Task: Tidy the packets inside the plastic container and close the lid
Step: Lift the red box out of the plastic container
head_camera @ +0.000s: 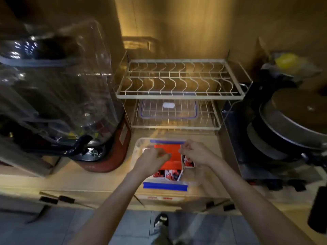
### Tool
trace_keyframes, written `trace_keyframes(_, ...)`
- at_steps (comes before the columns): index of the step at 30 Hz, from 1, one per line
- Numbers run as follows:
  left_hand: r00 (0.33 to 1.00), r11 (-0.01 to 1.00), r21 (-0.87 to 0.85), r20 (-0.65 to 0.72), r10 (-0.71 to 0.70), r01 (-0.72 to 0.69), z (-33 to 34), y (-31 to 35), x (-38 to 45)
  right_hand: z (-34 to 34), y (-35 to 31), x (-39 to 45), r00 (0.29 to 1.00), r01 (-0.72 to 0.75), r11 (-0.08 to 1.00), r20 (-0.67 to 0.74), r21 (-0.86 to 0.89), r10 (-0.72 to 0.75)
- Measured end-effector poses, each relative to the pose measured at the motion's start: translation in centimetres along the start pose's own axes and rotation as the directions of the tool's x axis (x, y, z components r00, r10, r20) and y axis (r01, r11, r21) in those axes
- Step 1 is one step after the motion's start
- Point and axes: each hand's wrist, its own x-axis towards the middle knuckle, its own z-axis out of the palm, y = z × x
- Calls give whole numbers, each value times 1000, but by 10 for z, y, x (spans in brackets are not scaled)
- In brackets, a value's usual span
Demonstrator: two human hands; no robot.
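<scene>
Both hands' fingers (164, 154) curl over the packets (174, 152).

— Where does the container (141, 144) sit?
— On the worktop (106, 181), in front of the wire rack (178, 95), packets (169, 174) inside it.
— And the lid (169, 110)?
— On the rack's lower shelf, behind the container.
— What's either side?
— A blender (99, 152) left, stacked pans (290, 131) right.

Open container (139, 144) between blender (99, 152), wire rack (177, 128) and stove (247, 156).
</scene>
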Motion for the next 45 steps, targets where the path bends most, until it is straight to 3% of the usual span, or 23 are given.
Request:
trace_keyframes(5, 996, 997, 46, 48, -70, 67, 36, -23, 0, 23, 13, 10, 1000, 4, 981, -18, 194, 0)
trace_keyframes(11, 994, 990, 143, 113, -9, -8, 66, -46, 2, 53, 37, 39, 963, -213, 878, -59, 428, 262)
trace_keyframes(15, 973, 961, 274, 231, -19, -47, 77, -57, 3, 65, 33, 45, 934, -299, 838, -42, 456, 356)
trace_keyframes(20, 968, 921, 372, 249, 19, -114, 80, -63, 4, 74, 34, 48, 912, -321, 799, -62, 509, 405)
trace_keyframes(27, 963, 912, 378, 264, 57, -157, 78, -61, 3, 56, 33, 37, 901, -161, 727, -201, 668, 384)
trace_keyframes(33, 968, 915, 366, 234, 89, -173, 78, -66, 6, 4, 43, 13, 895, 114, 550, -326, 827, 305)
trace_keyframes(37, 969, 917, 366, 235, 74, -159, 77, -66, 10, -25, 57, -2, 854, 219, 408, -376, 886, 359)
trace_keyframes(39, 965, 905, 397, 258, 49, -152, 74, -63, 10, -33, 62, -6, 801, 232, 450, -432, 862, 414)
trace_keyframes(42, 964, 898, 419, 265, 22, -136, 70, -63, 12, -36, 72, -5, 696, 179, 692, -587, 699, 413)
trace_keyframes(45, 969, 900, 416, 247, 24, -128, 68, -71, 15, -27, 79, 1, 692, -13, 878, -629, 479, 353)
